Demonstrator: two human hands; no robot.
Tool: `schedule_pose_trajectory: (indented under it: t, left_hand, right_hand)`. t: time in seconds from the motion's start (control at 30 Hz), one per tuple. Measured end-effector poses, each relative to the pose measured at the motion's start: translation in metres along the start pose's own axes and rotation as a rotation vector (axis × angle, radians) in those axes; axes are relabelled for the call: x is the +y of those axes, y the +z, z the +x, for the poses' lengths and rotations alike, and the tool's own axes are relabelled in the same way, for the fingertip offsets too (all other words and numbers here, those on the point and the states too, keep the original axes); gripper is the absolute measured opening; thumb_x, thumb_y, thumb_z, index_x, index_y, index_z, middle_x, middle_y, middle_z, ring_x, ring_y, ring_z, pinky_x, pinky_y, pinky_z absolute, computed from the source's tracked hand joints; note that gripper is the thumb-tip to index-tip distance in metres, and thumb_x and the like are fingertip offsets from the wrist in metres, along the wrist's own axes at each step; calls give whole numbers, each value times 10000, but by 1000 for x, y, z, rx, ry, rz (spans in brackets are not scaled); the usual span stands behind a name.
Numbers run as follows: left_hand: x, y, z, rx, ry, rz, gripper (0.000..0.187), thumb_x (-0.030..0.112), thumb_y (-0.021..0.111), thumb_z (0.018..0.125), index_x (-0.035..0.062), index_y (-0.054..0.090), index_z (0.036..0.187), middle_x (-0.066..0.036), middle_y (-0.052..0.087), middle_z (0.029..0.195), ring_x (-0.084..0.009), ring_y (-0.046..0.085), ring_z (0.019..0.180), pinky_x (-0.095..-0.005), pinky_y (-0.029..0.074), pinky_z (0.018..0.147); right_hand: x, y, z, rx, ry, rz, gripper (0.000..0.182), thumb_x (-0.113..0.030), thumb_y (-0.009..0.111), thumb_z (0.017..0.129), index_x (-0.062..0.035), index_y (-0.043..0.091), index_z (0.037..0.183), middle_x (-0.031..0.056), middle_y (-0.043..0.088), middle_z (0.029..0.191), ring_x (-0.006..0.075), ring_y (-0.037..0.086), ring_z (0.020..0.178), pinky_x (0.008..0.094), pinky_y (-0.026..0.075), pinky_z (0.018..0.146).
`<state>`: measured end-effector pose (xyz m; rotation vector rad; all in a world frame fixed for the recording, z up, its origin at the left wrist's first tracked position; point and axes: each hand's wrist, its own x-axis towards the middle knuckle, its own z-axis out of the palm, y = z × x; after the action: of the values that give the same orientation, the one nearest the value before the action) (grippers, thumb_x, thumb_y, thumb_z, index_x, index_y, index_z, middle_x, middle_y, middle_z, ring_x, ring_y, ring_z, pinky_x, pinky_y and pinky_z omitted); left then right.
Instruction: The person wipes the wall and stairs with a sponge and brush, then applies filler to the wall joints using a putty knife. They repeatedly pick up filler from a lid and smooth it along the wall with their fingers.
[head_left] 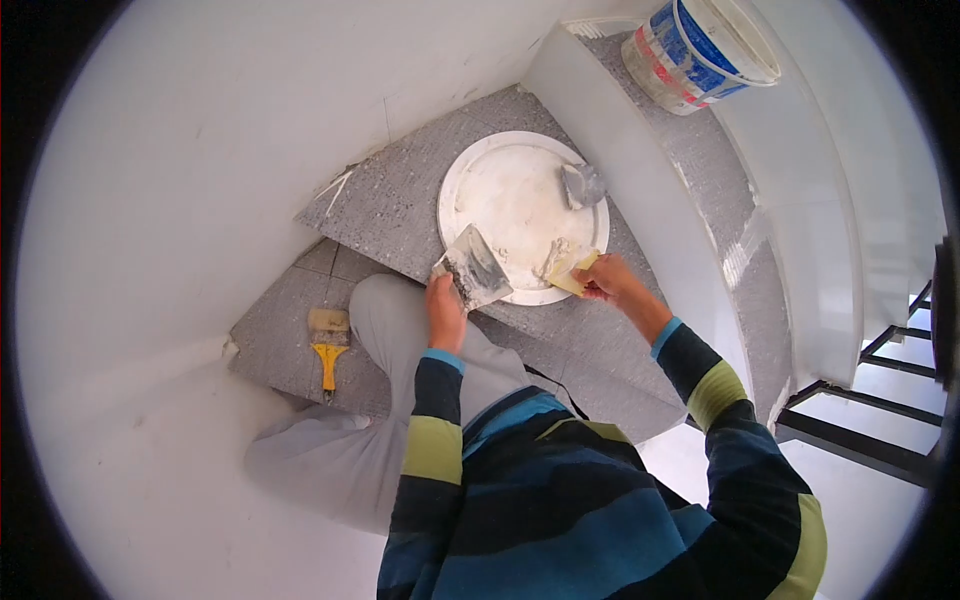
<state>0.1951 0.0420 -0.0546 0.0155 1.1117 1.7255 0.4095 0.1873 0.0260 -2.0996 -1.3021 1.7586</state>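
And it's the R hand (pixel 612 279) gripping the yellow scraper (pixel 573 272) over the white tray (pixel 508 185), edge facing L twd the smeared plate (pixel 478 270) gripped in the L hand (pixel 446 312), nr but not touching.

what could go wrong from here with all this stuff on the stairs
The round tray sits near the front edge of its step, so a hard push might slide or tip it. Paste on the yellow scraper in the right hand could drop onto that step. The brush lies beside the bent leg, where a shift might knock it.
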Motion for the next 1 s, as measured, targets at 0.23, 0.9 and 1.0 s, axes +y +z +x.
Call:
schedule_pose_trajectory:
  t: [0.23,0.9,1.0]
  left_hand:
    - [6,4,-6,36,16,119,294,60,506,818,-17,489,1101,-115,549,1048,-253,550,981,-355,469,818]
    - [26,76,-5,-12,26,20,271,93,395,855,22,490,1098,-83,547,1027,-201,569,918,-354,497,745]
    - [34,65,-7,-78,339,535,210,94,387,861,-5,497,1010,-54,546,936,-131,497,859,-264,400,780]
  right_hand:
    - [-75,-4,7,-26,-466,-331,208,-107,645,778,12,611,945,68,617,793,111,566,615,233,459,488]
    - [-32,34,-51,139,-1466,-912,330,-2,600,697,-33,472,999,121,509,1077,270,555,899,345,516,662]
    - [-27,30,-45,114,-1246,-1098,320,-34,604,701,-19,484,997,134,528,1050,266,563,888,346,515,647]
